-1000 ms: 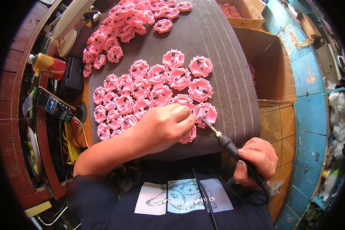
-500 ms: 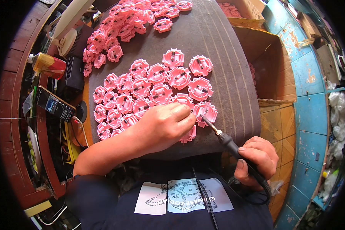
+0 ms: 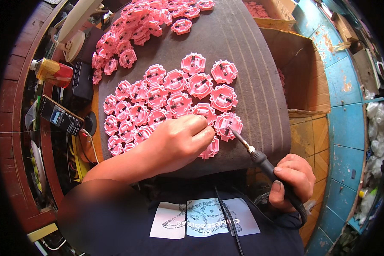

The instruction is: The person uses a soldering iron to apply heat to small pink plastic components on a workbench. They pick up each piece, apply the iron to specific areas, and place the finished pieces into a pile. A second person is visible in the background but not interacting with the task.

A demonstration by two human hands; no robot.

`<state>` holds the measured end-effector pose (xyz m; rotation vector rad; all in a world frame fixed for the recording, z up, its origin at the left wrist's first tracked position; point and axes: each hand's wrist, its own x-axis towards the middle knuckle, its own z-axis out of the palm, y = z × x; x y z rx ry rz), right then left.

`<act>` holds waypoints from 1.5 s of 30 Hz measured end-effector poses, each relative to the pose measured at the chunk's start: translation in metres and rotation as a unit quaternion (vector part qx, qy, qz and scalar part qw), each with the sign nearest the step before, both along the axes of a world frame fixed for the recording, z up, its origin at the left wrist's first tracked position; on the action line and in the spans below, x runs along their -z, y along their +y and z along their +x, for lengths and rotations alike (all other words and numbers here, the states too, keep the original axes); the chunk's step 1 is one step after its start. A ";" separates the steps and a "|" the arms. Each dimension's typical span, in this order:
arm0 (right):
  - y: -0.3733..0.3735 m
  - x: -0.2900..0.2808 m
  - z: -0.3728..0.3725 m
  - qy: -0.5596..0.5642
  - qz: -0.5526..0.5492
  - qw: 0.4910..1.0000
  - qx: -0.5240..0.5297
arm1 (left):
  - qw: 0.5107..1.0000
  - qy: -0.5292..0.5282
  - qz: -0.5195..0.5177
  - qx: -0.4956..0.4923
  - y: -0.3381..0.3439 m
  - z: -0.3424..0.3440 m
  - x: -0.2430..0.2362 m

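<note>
My right hand (image 3: 298, 177) grips a black-handled soldering iron (image 3: 262, 161), thumb and fingers around the handle. Its metal tip reaches the lower right part of a pink plastic housing (image 3: 228, 120); whether it touches cannot be told. My left hand (image 3: 185, 138) is closed in a pinch just left of that housing, above the neighbouring pieces; its fingertips and anything between them are hidden. Several similar pink housings, each with a small black part across its middle, lie in loose rows, such as this housing (image 3: 199, 86) beyond my left hand.
More pink housings (image 3: 143, 21) are heaped at the back left of the dark striped table mat (image 3: 243, 55). A cardboard box (image 3: 303, 72) stands at the right, another behind it. On the left are a phone (image 3: 62, 115) with a cable and a bottle (image 3: 53, 72).
The soldering iron has shifted right and slightly down with my right hand, its tip moving from the housing's left middle to its lower right part. My left hand has barely moved.
</note>
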<state>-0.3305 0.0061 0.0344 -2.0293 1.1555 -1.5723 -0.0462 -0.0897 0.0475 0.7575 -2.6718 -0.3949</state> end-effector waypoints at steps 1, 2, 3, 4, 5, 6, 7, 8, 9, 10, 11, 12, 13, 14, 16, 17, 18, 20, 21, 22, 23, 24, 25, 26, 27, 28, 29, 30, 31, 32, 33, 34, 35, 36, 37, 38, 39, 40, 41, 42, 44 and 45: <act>0.001 0.000 0.000 -0.002 0.003 1.000 -0.012 | 1.000 0.005 0.003 0.001 0.001 0.001 -0.003; 0.002 -0.001 0.000 -0.003 0.005 1.000 -0.025 | 1.000 0.010 0.007 0.002 0.003 0.003 -0.005; 0.003 -0.002 0.000 -0.005 0.007 0.999 -0.038 | 1.000 0.014 0.010 0.002 0.004 0.005 -0.007; 0.002 -0.001 -0.002 0.011 0.004 0.998 -0.062 | 1.000 0.019 0.013 0.009 0.006 0.009 -0.006; 0.002 -0.001 -0.001 0.009 0.003 0.997 -0.071 | 0.999 0.023 0.017 0.016 0.007 0.013 -0.005; 0.000 -0.002 0.001 0.006 0.002 0.997 -0.081 | 0.999 0.028 0.020 0.023 0.008 0.016 -0.004; -0.001 -0.003 0.003 0.004 0.000 0.996 -0.091 | 0.999 0.022 0.023 0.023 0.011 0.018 -0.005; -0.002 -0.002 0.004 0.007 -0.006 0.995 -0.094 | 0.999 0.017 0.026 0.022 0.014 0.020 -0.004; -0.004 -0.001 0.005 0.009 -0.012 0.995 -0.097 | 0.999 0.012 0.029 0.022 0.015 0.021 -0.004; -0.004 -0.001 0.006 0.013 -0.019 0.995 -0.101 | 0.999 0.027 0.026 0.023 0.015 0.019 -0.005; -0.004 0.000 0.008 0.010 -0.019 0.994 -0.105 | 0.999 0.025 0.022 0.023 0.016 0.019 -0.004; -0.004 0.001 0.009 0.007 -0.018 0.994 -0.108 | 0.999 0.023 0.019 0.024 0.016 0.019 -0.002; -0.004 0.002 0.010 0.004 -0.018 0.994 -0.111 | 0.999 0.021 0.014 0.025 0.016 0.019 -0.001; -0.004 0.002 0.011 0.006 -0.019 0.994 -0.112 | 0.999 0.020 0.014 0.026 0.016 0.018 -0.001; -0.005 0.002 0.012 0.011 -0.019 0.994 -0.112 | 0.999 0.019 0.013 0.029 0.016 0.018 -0.002; -0.006 0.002 0.012 0.013 -0.020 0.994 -0.111 | 0.999 0.016 0.011 0.028 0.016 0.018 -0.001; -0.007 0.002 0.013 0.014 -0.021 0.993 -0.111 | 1.000 0.012 0.010 0.027 0.016 0.018 0.000; -0.007 0.001 0.014 0.018 -0.022 0.993 -0.111 | 1.000 0.009 0.008 0.024 0.016 0.019 0.001; -0.007 0.001 0.014 0.020 -0.021 0.993 -0.110 | 1.000 0.010 0.008 0.023 0.016 0.018 0.001; -0.007 0.001 0.014 0.022 -0.020 0.994 -0.109 | 1.000 0.011 0.008 0.023 0.016 0.018 0.002; -0.007 0.001 0.014 0.021 -0.019 0.994 -0.109 | 1.000 0.010 0.008 0.024 0.016 0.018 0.001; -0.006 0.001 0.014 0.020 -0.018 0.994 -0.108 | 1.000 0.008 0.008 0.024 0.015 0.017 0.001; -0.006 0.001 0.014 0.018 -0.018 0.994 -0.108 | 1.000 0.006 0.007 0.024 0.015 0.018 0.001; -0.006 0.001 0.014 0.019 -0.018 0.994 -0.110 | 1.000 0.009 0.007 0.025 0.014 0.018 0.002; -0.007 0.002 0.014 0.021 -0.019 0.993 -0.111 | 1.000 0.013 0.007 0.026 0.014 0.017 0.005; -0.007 0.002 0.013 0.022 -0.019 0.993 -0.113 | 0.999 0.017 0.006 0.027 0.014 0.017 0.006; -0.007 0.001 0.013 0.022 -0.019 0.993 -0.114 | 1.000 0.015 0.006 0.027 0.014 0.017 0.005; -0.008 0.001 0.013 0.023 -0.018 0.993 -0.114 | 1.000 0.013 0.006 0.027 0.014 0.017 0.005; -0.008 0.000 0.013 0.023 -0.018 0.993 -0.114 | 1.000 0.011 0.005 0.028 0.014 0.016 0.004; -0.007 0.000 0.013 0.022 -0.018 0.993 -0.115 | 0.999 0.016 0.005 0.029 0.014 0.016 0.004; -0.007 0.001 0.013 0.021 -0.017 0.993 -0.115 | 0.999 0.020 0.005 0.029 0.014 0.017 0.004; -0.007 0.001 0.013 0.019 -0.016 0.993 -0.116 | 0.999 0.024 0.005 0.029 0.014 0.017 0.005; -0.007 0.001 0.013 0.021 -0.017 0.993 -0.117 | 0.999 0.021 0.006 0.029 0.014 0.017 0.005; -0.008 0.001 0.013 0.023 -0.017 0.993 -0.118 | 0.999 0.017 0.008 0.028 0.014 0.017 0.004; -0.008 0.001 0.013 0.025 -0.017 0.992 -0.119 | 0.999 0.014 0.009 0.028 0.014 0.017 0.004; -0.008 0.001 0.013 0.026 -0.016 0.993 -0.118 | 0.999 0.014 0.008 0.029 0.014 0.016 0.004; -0.008 0.001 0.013 0.027 -0.016 0.993 -0.118 | 0.999 0.015 0.007 0.029 0.014 0.016 0.004; -0.007 0.001 0.012 0.028 -0.016 0.993 -0.117 | 0.999 0.016 0.005 0.029 0.013 0.016 0.005; -0.007 0.001 0.012 0.030 -0.017 0.993 -0.115 | 0.999 0.019 0.004 0.029 0.014 0.016 0.005; -0.006 -0.001 0.012 0.032 -0.017 0.993 -0.113 | 0.999 0.022 0.002 0.030 0.014 0.017 0.007; -0.006 -0.001 0.012 0.032 -0.016 0.993 -0.111 | 0.999 0.025 0.001 0.031 0.014 0.017 0.008; -0.006 -0.002 0.012 0.030 -0.014 0.993 -0.112 | 0.999 0.025 0.001 0.031 0.014 0.017 0.007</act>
